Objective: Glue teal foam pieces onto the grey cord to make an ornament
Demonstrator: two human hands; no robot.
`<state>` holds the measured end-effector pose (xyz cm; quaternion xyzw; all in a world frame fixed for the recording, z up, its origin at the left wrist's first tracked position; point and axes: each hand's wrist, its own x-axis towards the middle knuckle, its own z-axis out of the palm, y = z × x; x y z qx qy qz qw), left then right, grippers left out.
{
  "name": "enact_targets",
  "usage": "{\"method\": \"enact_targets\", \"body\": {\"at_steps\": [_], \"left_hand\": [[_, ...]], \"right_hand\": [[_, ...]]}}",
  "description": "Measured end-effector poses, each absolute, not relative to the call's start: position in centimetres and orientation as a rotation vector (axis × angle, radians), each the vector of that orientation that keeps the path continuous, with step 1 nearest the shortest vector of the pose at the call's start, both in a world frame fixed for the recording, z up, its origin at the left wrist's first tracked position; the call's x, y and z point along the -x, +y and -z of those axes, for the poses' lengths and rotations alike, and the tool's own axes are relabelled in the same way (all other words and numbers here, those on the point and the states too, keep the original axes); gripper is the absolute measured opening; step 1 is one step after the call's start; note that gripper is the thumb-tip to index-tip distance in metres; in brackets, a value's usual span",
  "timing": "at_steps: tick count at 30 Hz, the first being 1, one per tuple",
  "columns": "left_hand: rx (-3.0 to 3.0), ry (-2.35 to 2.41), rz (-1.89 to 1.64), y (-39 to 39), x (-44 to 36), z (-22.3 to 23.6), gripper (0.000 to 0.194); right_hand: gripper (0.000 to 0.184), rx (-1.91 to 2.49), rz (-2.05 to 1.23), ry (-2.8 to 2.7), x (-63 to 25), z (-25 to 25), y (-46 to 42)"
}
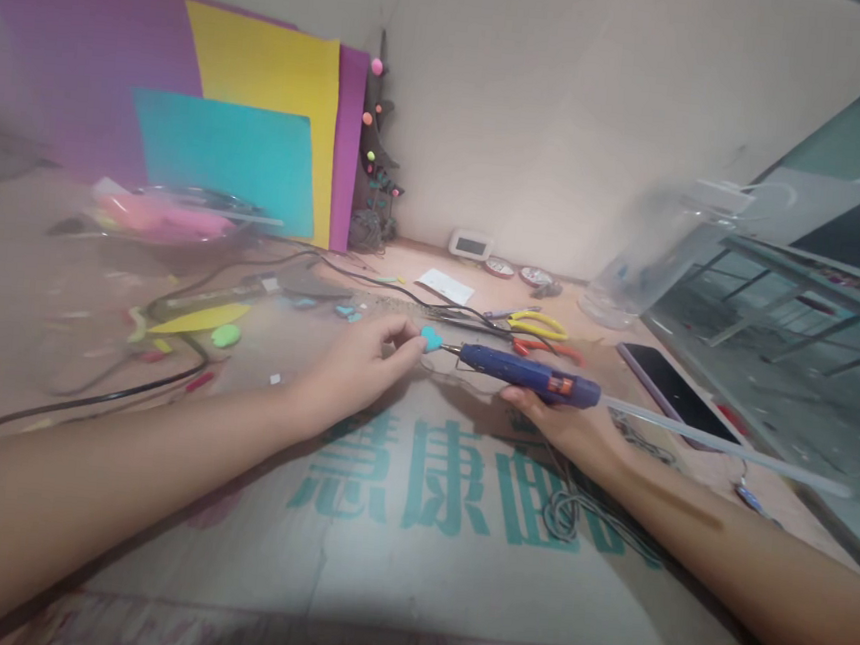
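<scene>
Between thumb and fingers, my left hand (pixel 378 356) pinches a small turquoise heart-shaped piece (pixel 431 339), perhaps foam or felt. My right hand (pixel 561 419) is wrapped round a blue glue gun (pixel 516 367), whose handle is mostly hidden behind the hand. The metal nozzle (pixel 451 348) points left and meets or nearly meets the turquoise piece. A long translucent glue stick (pixel 720 448) sticks out of the gun's rear, above my right forearm. Under both hands lies a pale sheet (pixel 407 582) with large green printed characters.
Yellow-handled pliers (pixel 539 325), a red-handled tool (pixel 548 350) and a phone (pixel 676 394) lie near the right hand. A clear plastic jug (pixel 635 260) stands behind. Coloured sheets (pixel 264 67) lean on the wall. A black cable (pixel 92 398), yellow and green scraps lie left.
</scene>
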<state>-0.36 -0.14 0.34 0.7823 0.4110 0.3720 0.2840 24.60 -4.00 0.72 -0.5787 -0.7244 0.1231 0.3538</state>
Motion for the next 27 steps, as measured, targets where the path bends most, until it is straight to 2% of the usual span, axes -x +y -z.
{"method": "enact_targets", "body": {"at_steps": [10, 27], "left_hand": [[-2.072, 1.092, -0.999, -0.2, 0.3, -0.3, 0.024], [-2.118, 1.085, -0.998, -0.2, 0.3, -0.4, 0.023]], "right_hand": [[0.021, 1.476, -0.279, -1.842, -25.2, 0.1, -3.8], [0.027, 1.486, -0.296, -1.879, -24.5, -0.9, -4.0]]}}
